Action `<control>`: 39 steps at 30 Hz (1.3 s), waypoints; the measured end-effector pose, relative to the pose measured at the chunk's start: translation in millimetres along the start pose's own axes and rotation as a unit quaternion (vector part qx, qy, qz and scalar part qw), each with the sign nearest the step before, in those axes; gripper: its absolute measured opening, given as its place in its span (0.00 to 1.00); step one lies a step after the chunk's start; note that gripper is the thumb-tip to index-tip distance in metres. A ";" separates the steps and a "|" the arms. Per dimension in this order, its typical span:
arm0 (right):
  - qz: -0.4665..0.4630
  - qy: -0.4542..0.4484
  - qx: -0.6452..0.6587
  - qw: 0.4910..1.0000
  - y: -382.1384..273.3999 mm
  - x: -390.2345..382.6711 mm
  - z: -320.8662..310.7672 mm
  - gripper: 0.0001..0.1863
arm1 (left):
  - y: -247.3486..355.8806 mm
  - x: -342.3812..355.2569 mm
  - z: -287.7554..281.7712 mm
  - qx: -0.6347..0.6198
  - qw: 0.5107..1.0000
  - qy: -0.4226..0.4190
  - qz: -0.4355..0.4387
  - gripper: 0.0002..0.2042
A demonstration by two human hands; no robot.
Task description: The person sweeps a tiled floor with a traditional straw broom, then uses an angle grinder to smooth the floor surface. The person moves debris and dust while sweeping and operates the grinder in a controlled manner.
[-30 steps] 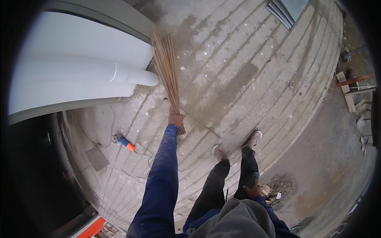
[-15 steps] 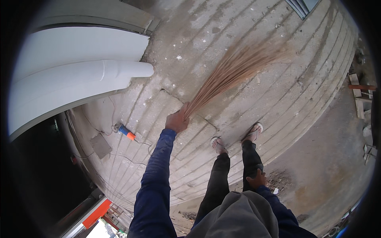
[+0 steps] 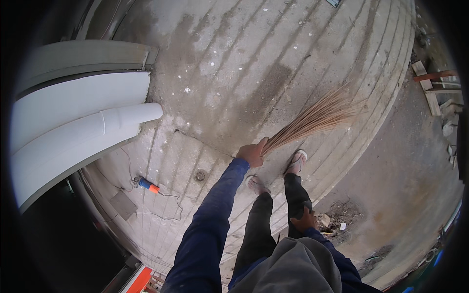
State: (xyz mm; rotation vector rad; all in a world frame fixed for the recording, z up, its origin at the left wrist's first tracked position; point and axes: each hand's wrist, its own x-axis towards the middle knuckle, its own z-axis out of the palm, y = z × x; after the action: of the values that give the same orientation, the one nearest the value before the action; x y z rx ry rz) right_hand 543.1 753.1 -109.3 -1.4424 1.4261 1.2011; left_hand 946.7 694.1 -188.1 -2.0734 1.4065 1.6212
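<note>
My left hand (image 3: 251,154) is closed around the bound end of a broom of thin brown sticks (image 3: 312,117), whose loose ends fan out to the upper right, low over the grooved concrete floor (image 3: 220,93). The broom passes just beyond my sandalled feet (image 3: 295,163). My right hand (image 3: 304,220) rests on my right leg with its fingers apart and holds nothing.
At left stand a white wall (image 3: 73,95) with a white pipe (image 3: 129,115) and a dark opening (image 3: 58,234) below. A blue-orange angle grinder (image 3: 148,185) with trailing cord lies near a grey board (image 3: 123,205). Planks (image 3: 431,97) and rubble (image 3: 337,215) lie rightward.
My left hand has moved rightward, and the broom has swung from pointing straight up beside the wall to pointing upper right. My right hand stays on my leg. The view has shifted.
</note>
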 end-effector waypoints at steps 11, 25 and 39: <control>0.013 -0.031 0.118 0.992 13.6 8.5 -23.6 0.55 | -128.6 51.7 -87.4 -0.479 0.738 0.452 -0.149 0.36; 0.018 -0.027 0.151 0.988 34.4 10.6 -41.6 0.54 | -13.7 30.4 -175.6 -0.187 0.912 0.365 -0.011 0.44; 0.007 -0.010 0.161 0.987 47.1 16.0 -57.5 0.51 | 112.5 139.9 -194.0 -0.018 0.980 0.194 -0.029 0.43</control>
State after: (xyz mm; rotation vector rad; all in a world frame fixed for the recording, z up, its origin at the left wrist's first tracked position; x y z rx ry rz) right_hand 501.4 689.7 -105.0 -1.1952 1.5374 0.9370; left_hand 991.2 433.7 -180.5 -2.5278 1.4114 1.2737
